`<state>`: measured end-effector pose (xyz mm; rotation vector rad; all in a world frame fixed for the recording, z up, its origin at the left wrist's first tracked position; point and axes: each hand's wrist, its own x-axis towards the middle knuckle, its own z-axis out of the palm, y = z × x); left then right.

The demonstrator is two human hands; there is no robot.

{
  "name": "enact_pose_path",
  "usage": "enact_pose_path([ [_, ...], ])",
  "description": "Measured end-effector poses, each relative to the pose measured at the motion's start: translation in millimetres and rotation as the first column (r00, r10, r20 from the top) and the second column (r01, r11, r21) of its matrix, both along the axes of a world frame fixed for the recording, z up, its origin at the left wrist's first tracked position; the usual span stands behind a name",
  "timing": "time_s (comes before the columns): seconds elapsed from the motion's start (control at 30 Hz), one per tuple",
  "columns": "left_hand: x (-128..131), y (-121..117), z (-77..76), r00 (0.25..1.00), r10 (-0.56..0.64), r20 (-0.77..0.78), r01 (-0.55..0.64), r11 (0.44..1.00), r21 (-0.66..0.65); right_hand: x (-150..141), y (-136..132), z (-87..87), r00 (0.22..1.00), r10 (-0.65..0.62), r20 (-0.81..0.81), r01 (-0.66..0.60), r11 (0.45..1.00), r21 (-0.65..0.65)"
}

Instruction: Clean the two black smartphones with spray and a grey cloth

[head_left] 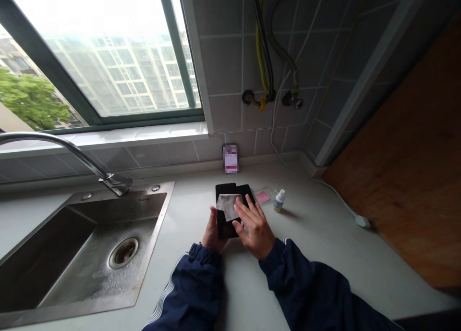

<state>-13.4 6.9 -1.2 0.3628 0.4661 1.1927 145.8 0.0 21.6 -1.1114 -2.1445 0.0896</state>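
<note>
My left hand grips the lower left side of a flat black device, which looks like a phone or small tablet, with the thumb along its edge. A small grey cloth with zigzag edges lies over the device's face. My right hand rests over the right part of the cloth, its fingers stretched out and spread. Just behind, a second flat black thing shows partly; the hand and device cover the rest of it. A small white-capped spray bottle stands upright right of my right hand.
A pink slip lies by the bottle. An upright phone-like object with a blurred screen leans at the wall. To the left are a steel sink and faucet. A white cable with a plug crosses the counter at right.
</note>
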Motion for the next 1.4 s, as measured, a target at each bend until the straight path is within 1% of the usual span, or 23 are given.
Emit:
enact_pose_path([
  [0.17, 0, 1, 2.4, 1.000, -0.007, 0.023, 0.007, 1.000, 0.013, 0, 0, -0.5, 1.000, 0.002, -0.014, -0.001, 1.000, 0.006],
  [0.37, 4, 1, 16.7, 0.999, 0.013, 0.030, -0.014, 0.999, 0.028, 0, -1, -0.2, 1.000, 0.005, -0.003, -0.005, 1.000, 0.005],
  [0.47, 6, 2, 20.5, 0.999, 0.021, 0.041, -0.022, 0.999, 0.025, -1, -1, -0.5, 1.000, 0.005, 0.019, -0.005, 1.000, -0.012],
  [0.73, 6, 2, 18.1, 0.994, -0.037, 0.107, 0.034, 0.999, 0.031, -4, -4, -0.3, 0.998, 0.029, 0.053, -0.027, 0.999, -0.027],
  [0.87, 5, 2, 16.4, 0.994, -0.011, 0.108, 0.010, 1.000, 0.004, -6, -8, 2.8, 0.996, 0.044, 0.071, -0.042, 0.999, -0.027],
  [0.93, 5, 3, 16.0, 0.995, 0.008, 0.096, -0.005, 1.000, -0.029, -7, -10, 4.3, 0.994, 0.065, 0.085, -0.062, 0.998, -0.034],
  [1.03, 4, 3, 17.4, 0.994, -0.005, 0.112, 0.011, 0.999, -0.053, -9, -13, 5.8, 0.988, 0.112, 0.107, -0.106, 0.993, -0.059],
  [1.1, 4, 4, 20.0, 0.991, -0.005, 0.132, 0.009, 0.999, -0.031, -9, -15, 6.6, 0.982, 0.147, 0.121, -0.139, 0.987, -0.076],
  [1.23, 2, 5, 24.6, 0.989, 0.039, 0.142, -0.043, 0.999, 0.024, -10, -17, 8.1, 0.962, 0.232, 0.142, -0.218, 0.970, -0.108],
  [1.4, -3, 7, 20.5, 0.991, 0.051, 0.126, -0.056, 0.998, 0.036, -12, -18, 5.9, 0.940, 0.311, 0.143, -0.297, 0.948, -0.112],
])
